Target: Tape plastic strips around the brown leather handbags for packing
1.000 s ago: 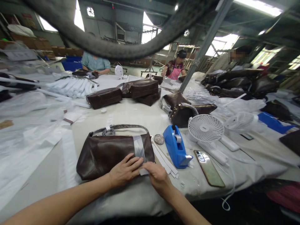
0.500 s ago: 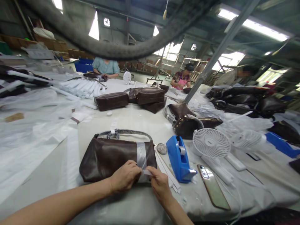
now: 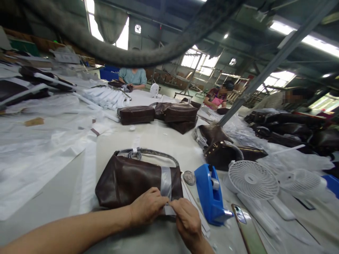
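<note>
A dark brown leather handbag (image 3: pixel 129 180) lies flat on the white table (image 3: pixel 161 137) in front of me, its strap wrapped in clear film at the top. A grey strip of wrapping (image 3: pixel 166 181) runs down its right part. My left hand (image 3: pixel 148 210) and my right hand (image 3: pixel 186 220) meet at the bag's near edge, both pinching the lower end of that strip between the fingertips.
A blue tape dispenser (image 3: pixel 210 195) stands just right of the bag, with a small round tin (image 3: pixel 189 177), a phone (image 3: pixel 247 229) and two white desk fans (image 3: pixel 253 180) beyond. More brown bags (image 3: pixel 159 113) lie farther back. Other people sit at the far side.
My view has tilted upward and shifted, so the bag sits lower in frame. Both hands stay at the strip's lower end, with the fingertips drawn closer together.
</note>
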Action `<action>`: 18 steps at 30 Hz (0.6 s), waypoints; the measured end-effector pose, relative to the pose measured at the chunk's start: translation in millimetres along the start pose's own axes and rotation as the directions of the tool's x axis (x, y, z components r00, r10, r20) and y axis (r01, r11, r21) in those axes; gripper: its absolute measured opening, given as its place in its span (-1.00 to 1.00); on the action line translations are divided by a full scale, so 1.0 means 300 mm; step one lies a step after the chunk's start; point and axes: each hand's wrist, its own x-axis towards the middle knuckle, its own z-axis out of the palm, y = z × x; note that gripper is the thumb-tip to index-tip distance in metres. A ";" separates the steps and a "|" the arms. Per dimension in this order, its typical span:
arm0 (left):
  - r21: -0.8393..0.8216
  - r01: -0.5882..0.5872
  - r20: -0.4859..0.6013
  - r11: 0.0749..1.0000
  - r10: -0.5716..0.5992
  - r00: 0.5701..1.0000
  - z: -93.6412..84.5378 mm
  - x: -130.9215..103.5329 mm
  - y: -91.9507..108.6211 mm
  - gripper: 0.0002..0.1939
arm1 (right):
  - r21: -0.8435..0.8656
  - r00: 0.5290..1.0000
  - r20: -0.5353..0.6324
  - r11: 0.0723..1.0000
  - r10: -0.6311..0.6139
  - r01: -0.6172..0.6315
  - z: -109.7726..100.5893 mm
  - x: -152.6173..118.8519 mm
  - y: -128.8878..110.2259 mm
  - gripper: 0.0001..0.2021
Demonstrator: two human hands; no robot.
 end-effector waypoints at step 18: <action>-0.090 0.077 -0.114 0.993 -0.087 0.990 0.015 0.000 0.006 -0.87 | 0.146 0.854 0.004 0.844 0.520 -0.515 0.169 0.036 0.181 -0.83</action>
